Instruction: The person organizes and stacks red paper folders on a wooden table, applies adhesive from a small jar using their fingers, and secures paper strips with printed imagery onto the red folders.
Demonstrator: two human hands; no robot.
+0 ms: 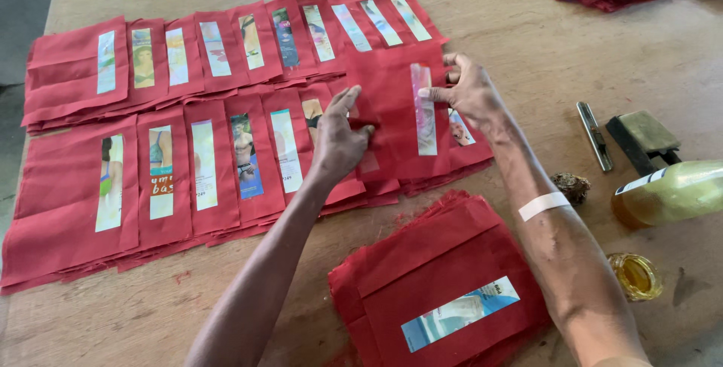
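**Red envelope laid onto the overlapped rows**

We press a red envelope (395, 111) flat with the left hand (339, 137), fingers spread, palm down on its left half. The right hand (468, 88) pinches the paper strip (423, 109) at the envelope's middle with its fingertips. The envelope lies at the right end of two overlapping rows of envelopes (173, 164) near the table's (527, 28) far edge. A stack of envelopes (444, 292) sits at the near edge; a bottle (670, 194) lies at the right edge.
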